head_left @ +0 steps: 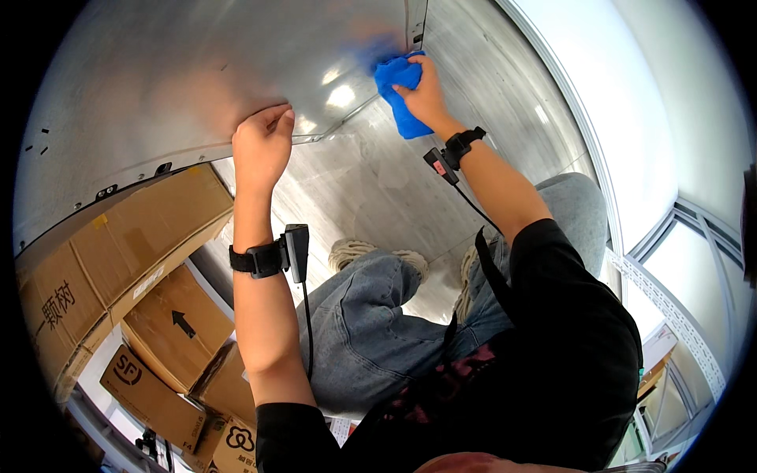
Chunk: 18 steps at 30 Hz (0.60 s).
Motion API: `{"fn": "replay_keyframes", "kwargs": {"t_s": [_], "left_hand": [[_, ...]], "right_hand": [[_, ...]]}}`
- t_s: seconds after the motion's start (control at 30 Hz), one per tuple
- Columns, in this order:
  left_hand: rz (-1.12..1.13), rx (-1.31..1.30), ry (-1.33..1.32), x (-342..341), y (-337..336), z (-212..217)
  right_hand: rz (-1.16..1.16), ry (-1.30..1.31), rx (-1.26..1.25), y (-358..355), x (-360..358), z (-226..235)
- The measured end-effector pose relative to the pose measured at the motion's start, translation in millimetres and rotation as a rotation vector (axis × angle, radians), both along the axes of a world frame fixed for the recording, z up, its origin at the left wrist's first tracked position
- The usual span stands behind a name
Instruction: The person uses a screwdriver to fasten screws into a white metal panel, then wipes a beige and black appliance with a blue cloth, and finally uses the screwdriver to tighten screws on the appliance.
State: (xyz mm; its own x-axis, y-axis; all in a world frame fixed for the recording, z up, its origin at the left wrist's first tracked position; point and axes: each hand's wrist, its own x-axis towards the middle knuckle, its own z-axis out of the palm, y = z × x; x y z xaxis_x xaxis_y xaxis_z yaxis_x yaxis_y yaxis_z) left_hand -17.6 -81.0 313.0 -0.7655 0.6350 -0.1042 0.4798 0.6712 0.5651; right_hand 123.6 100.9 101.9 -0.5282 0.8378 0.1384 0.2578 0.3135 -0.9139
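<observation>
My right hand (pixel 424 94) grips a bright blue cloth (pixel 404 102), which hangs down below the fingers, beside the right corner of a shiny metal panel (pixel 181 71). At the panel's lower edge is my left hand (pixel 264 146), its fingers curled and pressed together against the metal. What those fingers hold, if anything, is hidden. The panel mirrors blurred patches of skin tone and blue. On each wrist sits a black strap with a small black device and a cable, one on the left wrist (pixel 272 256) and one on the right (pixel 457 150).
Several cardboard boxes (pixel 169 315) are stacked at my left, below the panel. Grey wood-patterned floor (pixel 371 169) lies under my bent legs (pixel 363 315). A white wall (pixel 631 102) with a metal track along its base stands at the right, and a perforated white frame (pixel 670 315) is nearby.
</observation>
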Motion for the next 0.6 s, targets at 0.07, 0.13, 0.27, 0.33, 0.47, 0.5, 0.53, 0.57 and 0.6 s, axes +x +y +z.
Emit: {"fn": "replay_keyframes", "kwargs": {"t_s": [0.07, 0.13, 0.27, 0.33, 0.47, 0.5, 0.53, 0.57, 0.6], "left_hand": [[0.01, 0.009, 0.0, -1, -2, -2], [0.013, 0.019, 0.0, -2, -3, -4], [0.002, 0.027, 0.013, 0, -1, -4], [-0.002, 0.025, 0.021, -1, -2, -4], [0.004, 0.021, 0.018, -3, -1, -5], [0.009, 0.019, 0.017, -4, -2, -5], [0.018, 0.036, 0.004, -3, -5, -6], [0.027, 0.054, -0.01, -3, -7, -6], [0.033, 0.073, -0.023, -4, -9, -7]], "right_hand": [[-0.027, 0.015, 0.007, 10, 3, 1], [-0.012, -0.031, -0.009, 13, 2, 3], [0.018, -0.026, 0.015, 18, 3, -8], [-0.013, -0.029, -0.003, 12, -2, -10], [-0.072, -0.042, -0.044, 1, -11, -28], [-0.074, -0.053, -0.037, -3, -13, -32], [-0.074, -0.063, -0.03, -7, -16, -36], [-0.075, -0.074, -0.023, -12, -19, -39], [-0.075, -0.088, -0.037, -16, -22, -43]]}}
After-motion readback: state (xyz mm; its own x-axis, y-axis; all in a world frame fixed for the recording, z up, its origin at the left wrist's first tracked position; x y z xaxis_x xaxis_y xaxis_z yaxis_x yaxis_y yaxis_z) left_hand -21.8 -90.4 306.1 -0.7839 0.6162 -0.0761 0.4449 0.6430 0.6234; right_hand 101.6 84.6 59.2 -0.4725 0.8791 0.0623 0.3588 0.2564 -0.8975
